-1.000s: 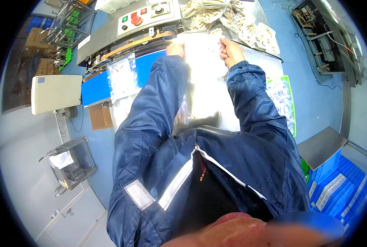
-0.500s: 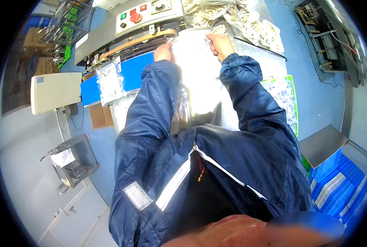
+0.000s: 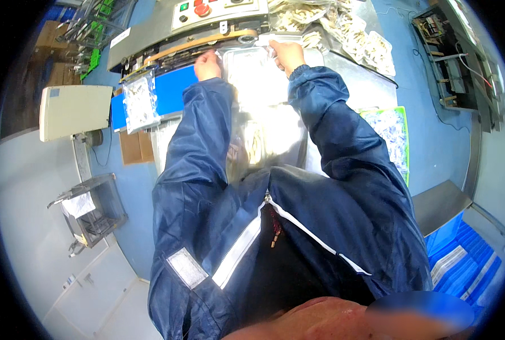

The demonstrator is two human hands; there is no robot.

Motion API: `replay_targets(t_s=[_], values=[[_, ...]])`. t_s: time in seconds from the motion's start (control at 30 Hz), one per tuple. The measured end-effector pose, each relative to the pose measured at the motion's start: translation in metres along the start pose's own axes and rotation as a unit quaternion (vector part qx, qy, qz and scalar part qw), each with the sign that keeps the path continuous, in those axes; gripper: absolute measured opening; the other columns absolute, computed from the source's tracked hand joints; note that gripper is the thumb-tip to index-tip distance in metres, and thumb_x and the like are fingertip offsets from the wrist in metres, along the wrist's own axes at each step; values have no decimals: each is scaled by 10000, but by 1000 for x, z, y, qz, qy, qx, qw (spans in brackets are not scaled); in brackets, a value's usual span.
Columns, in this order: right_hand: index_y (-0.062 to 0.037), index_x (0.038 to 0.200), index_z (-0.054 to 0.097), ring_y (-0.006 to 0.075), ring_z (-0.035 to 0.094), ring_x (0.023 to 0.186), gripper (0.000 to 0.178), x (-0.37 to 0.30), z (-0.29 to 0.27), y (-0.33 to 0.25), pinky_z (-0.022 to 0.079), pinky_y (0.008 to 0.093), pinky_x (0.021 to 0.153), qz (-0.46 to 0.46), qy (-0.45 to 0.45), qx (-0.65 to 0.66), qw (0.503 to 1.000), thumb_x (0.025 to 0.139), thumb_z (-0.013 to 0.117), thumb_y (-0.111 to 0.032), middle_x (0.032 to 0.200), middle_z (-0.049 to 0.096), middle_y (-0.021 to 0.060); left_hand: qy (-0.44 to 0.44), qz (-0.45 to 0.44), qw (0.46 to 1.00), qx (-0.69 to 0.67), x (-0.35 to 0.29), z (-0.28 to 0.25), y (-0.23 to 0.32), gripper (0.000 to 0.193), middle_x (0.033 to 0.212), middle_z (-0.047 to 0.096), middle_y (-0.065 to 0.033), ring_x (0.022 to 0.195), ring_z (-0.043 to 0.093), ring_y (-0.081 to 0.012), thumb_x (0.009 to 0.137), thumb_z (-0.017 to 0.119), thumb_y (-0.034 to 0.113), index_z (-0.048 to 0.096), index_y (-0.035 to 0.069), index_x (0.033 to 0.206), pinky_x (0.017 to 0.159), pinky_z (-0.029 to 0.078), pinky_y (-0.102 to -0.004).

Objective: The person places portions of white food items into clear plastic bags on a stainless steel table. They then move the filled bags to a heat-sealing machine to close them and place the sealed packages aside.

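Between my hands a clear plastic bag [image 3: 247, 63] is stretched along the front of a band sealing machine [image 3: 207, 22], its surface washed out by glare. My left hand [image 3: 208, 66], fingers closed, pinches the bag's left edge beside the blue conveyor belt [image 3: 176, 93]. At the opposite edge my right hand [image 3: 288, 55] is closed on the bag near its upper corner. The bag's contents are too bright to make out. Farther left on the belt lies another clear bag [image 3: 141, 102] with pale pieces inside.
Bags and trays of cream-coloured pieces [image 3: 349, 34] crowd the table's back right. A green-rimmed tray [image 3: 404, 144] of small packets sits by my right forearm. More bagged pieces [image 3: 255, 141] lie close to my body. A cardboard box [image 3: 136, 148] stands below the belt.
Both hands have shifted left relative to the machine, bringing the bag closer to the belt. The filled bag on the belt has travelled farther left. My view has tilted slightly.
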State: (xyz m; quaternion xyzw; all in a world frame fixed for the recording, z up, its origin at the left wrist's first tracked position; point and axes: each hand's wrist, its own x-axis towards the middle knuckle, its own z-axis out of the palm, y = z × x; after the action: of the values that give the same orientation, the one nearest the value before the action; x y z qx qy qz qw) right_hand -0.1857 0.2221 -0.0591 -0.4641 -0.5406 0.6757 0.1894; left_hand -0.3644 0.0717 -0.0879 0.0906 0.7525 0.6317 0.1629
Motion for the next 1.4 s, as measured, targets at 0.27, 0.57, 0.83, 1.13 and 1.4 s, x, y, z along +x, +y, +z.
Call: replay_targets(t_s=[0.27, 0.57, 0.83, 1.13, 1.4], values=[[-11, 984, 680, 111, 597, 604, 265, -114, -21, 18, 459, 257, 494, -5, -326, -123, 937, 919, 600, -256, 774, 670, 44, -25, 194, 949, 245, -170, -151, 45, 377, 1219, 565, -170, 1134, 527, -295, 877, 609, 99, 522, -3, 1230, 962, 422, -407], [-1, 1096, 620, 115, 598, 720, 347, -173, 51, 114, 485, 245, 575, 44, -362, -59, 929, 886, 703, -265, 860, 659, 58, -64, 219, 904, 361, -270, -135, -40, 521, 1439, 356, -244, 1345, 312, -412, 859, 592, 140, 447, 10, 1343, 1113, 230, -516], [-13, 846, 635, 124, 593, 828, 102, -200, 22, 73, 487, 283, 718, -207, -400, -32, 892, 865, 651, -112, 925, 668, 55, 27, 82, 991, 107, -238, -176, -12, 537, 1451, 371, -194, 1355, 342, -284, 924, 573, 112, 386, -9, 1412, 1116, 278, -395], [-45, 974, 665, 70, 529, 781, 149, -194, -35, -16, 431, 225, 709, -105, -272, 54, 955, 944, 610, -180, 892, 626, -13, -185, -60, 978, -82, -203, -115, 82, 240, 1021, 685, -105, 920, 619, -158, 937, 622, 182, 625, -17, 1070, 841, 478, -289], [-49, 839, 625, 45, 382, 521, 144, -96, -89, -13, 251, 200, 431, 13, 8, 218, 976, 919, 611, -167, 702, 511, -24, -215, -194, 928, -235, -102, 47, 35, 238, 1011, 680, -134, 934, 641, -222, 967, 566, 191, 624, -26, 1047, 834, 517, -366]])
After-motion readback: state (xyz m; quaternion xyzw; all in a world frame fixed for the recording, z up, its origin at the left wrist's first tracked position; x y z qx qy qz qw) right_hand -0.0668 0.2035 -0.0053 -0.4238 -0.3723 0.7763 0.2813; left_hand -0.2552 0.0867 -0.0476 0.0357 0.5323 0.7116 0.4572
